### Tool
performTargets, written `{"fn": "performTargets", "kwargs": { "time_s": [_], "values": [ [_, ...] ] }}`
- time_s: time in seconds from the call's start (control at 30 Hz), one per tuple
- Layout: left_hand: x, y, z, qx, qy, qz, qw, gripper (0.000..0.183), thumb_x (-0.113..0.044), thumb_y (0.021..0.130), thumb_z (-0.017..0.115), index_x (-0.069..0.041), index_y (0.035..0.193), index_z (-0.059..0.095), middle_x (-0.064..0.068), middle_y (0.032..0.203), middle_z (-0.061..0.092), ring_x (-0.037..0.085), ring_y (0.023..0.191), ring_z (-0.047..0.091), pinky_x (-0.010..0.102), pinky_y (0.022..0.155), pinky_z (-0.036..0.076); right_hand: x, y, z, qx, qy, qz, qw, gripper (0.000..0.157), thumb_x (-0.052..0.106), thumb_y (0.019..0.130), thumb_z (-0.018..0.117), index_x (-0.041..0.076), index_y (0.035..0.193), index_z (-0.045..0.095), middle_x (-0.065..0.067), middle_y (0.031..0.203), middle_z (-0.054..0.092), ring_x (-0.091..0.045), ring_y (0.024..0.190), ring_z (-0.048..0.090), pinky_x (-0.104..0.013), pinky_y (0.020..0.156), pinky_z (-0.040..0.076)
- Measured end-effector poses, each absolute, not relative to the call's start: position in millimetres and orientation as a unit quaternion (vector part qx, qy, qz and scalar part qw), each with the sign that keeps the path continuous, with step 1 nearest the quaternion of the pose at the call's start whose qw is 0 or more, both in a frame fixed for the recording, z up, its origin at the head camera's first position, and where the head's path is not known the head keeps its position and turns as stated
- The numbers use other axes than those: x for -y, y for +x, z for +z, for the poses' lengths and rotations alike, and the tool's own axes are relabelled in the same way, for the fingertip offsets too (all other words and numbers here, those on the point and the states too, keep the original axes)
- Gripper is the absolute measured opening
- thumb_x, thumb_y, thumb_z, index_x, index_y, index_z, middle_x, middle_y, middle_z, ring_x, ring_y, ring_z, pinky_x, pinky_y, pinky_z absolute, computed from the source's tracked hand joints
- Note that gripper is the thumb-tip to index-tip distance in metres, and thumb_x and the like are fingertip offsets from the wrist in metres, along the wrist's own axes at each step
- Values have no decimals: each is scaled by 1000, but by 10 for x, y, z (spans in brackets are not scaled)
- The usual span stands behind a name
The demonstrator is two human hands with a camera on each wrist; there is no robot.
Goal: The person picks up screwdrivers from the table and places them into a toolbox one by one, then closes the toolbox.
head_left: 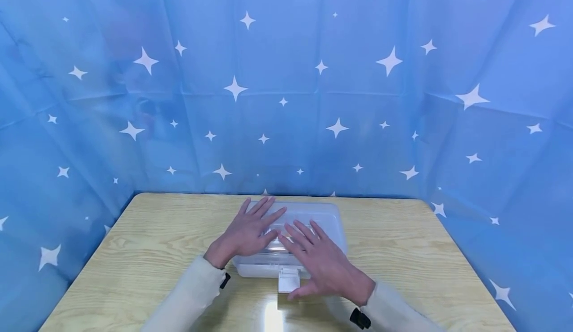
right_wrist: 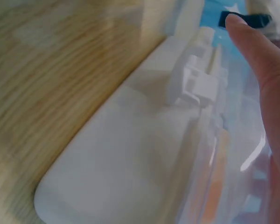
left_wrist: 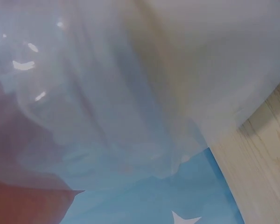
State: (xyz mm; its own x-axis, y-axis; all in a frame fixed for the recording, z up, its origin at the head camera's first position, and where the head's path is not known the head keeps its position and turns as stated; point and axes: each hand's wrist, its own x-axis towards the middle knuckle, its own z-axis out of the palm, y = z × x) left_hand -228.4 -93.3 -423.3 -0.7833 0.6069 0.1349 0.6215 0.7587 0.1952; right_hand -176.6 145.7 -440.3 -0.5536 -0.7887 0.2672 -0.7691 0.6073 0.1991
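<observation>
A translucent plastic box (head_left: 329,222) with its lid down lies toward the far middle of the table. A white latch (head_left: 288,278) juts from its near side, standing out from the wall. My left hand (head_left: 248,230) spreads its fingers over the lid's left half. Over the right half lies my right hand (head_left: 327,267), fingers straight and thumb near the latch. Between the hands, part of a clear handle shows on the lid. The right wrist view has the box's white lower wall (right_wrist: 116,154); an orange-tinted patch shows through the plastic. Whether the palms press the lid, I cannot tell.
The wood-grain table (head_left: 165,242) extends on both sides of the box. Behind it and at both sides hangs a blue curtain (head_left: 286,113) with white stars. Black bands show at the cuffs of both pale sleeves (head_left: 185,294).
</observation>
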Motion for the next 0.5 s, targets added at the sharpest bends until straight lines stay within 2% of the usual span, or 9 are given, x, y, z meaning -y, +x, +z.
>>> {"fn": "performTargets", "kwargs": {
  "time_s": [0.23, 0.5],
  "values": [
    [933, -2288, -4244, 938, -323, -120, 38, 56, -49, 105, 35, -26, 156, 33, 9, 164, 21, 30, 152, 17, 61, 120, 6, -1432, -1703, -4420, 889, 430, -47, 149, 131, 89, 62, 62, 15, 160, 17, -10, 164, 23, -33, 151, 20, -60, 117, 23],
    [936, -2287, -4247, 936, -324, -132, 34, 56, -49, 104, 36, -25, 155, 34, 10, 164, 22, 31, 152, 17, 62, 120, 6, -1436, -1694, -4422, 890, 430, -50, 141, 121, 77, 70, 70, 15, 160, 17, -10, 164, 23, -33, 151, 17, -60, 118, 21]
  ]
}}
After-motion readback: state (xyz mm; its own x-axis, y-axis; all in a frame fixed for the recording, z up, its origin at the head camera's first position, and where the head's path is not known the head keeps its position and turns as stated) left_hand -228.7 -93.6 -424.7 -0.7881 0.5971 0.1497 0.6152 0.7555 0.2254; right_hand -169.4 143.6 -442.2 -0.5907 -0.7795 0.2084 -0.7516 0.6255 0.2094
